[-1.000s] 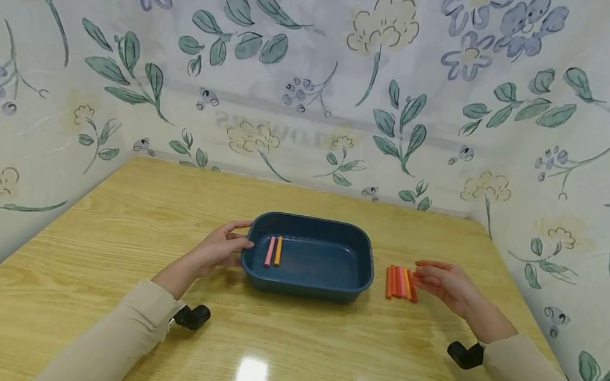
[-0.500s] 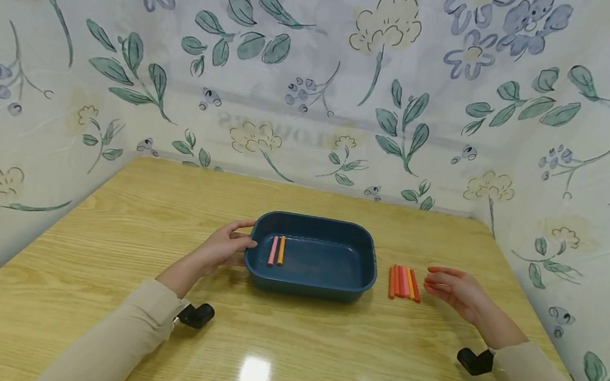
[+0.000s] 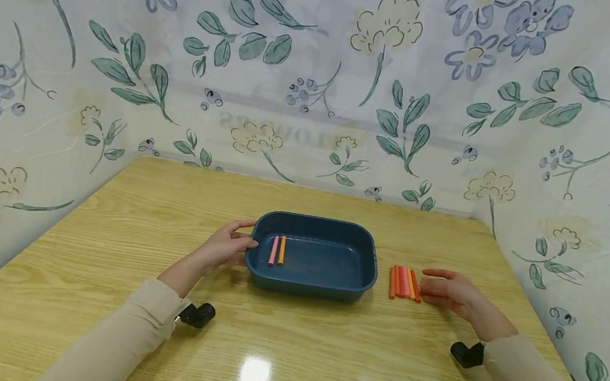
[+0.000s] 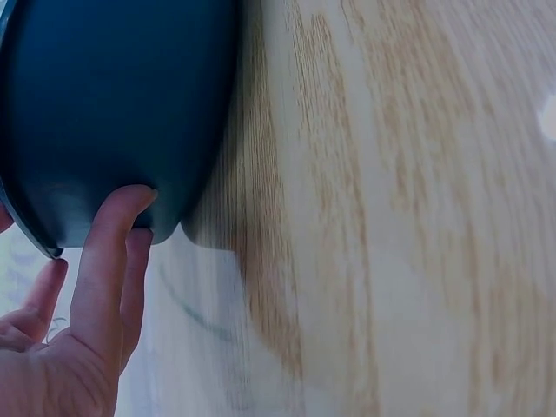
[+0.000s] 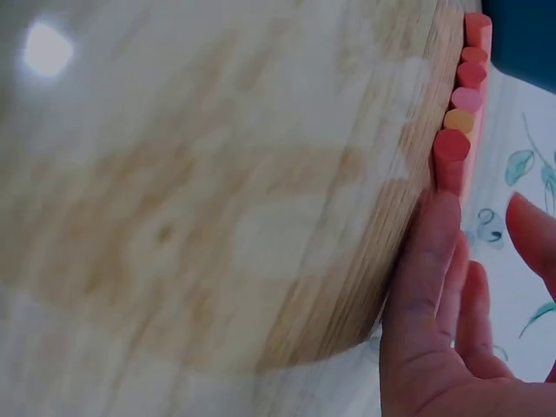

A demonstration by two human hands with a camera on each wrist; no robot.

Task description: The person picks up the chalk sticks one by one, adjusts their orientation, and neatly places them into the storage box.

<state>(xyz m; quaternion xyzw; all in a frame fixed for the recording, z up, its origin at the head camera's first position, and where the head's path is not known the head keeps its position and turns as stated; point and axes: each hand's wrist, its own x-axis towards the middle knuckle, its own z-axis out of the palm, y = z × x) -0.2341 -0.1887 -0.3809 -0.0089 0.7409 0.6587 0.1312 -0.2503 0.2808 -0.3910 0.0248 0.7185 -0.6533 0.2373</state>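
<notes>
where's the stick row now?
Head view: the stick row lies on the table, between the blue tray to its left and the right hand to its right.

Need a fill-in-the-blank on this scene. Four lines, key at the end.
1. The left hand is at the ____ end of the dark blue tray.
2. Inside the tray, the pink stick lies beside an ____ one.
3. The row of sticks lies on the wooden table, to the ____ of the tray.
4. The row's end stick, nearest the right hand, is ____ in color.

Missing words: left; orange; right; red.
</notes>
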